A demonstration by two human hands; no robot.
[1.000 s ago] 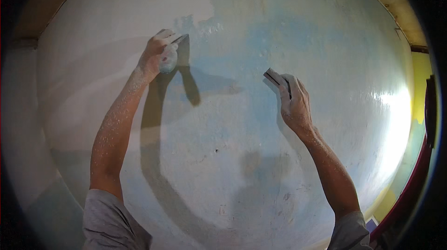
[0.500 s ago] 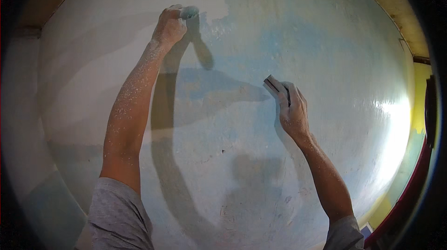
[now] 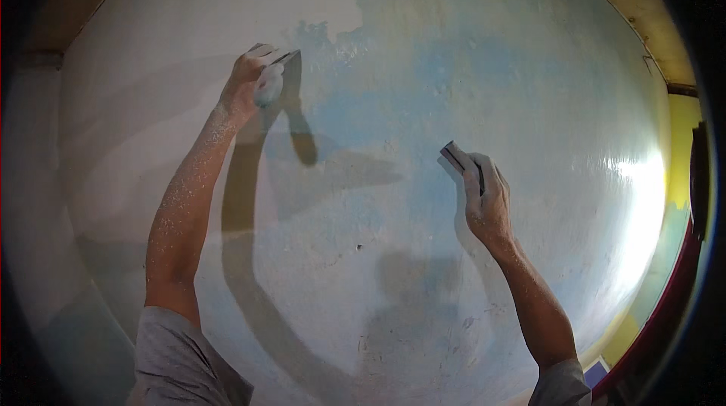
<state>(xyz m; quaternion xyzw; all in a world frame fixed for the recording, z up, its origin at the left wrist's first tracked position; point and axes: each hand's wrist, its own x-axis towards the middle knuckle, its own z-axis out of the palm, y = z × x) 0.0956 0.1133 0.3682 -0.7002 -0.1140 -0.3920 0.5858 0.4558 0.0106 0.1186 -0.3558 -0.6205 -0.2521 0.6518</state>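
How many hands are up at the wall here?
2: the left hand, upper left, gripping a dusty tool; and the right hand, lower and right of centre, holding a flat grey tool. No other hands show.

Indoor room: patchy, part-coated wall (image 3: pixel 423 103), tan ceiling (image 3: pixel 643 16).

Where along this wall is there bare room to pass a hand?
Between the left hand and the right hand, the wall is open, partly shadowed. Another free patch runs from the right hand to the bright glare. It is crowded where each hand grips a flat tool, and along both forearms.
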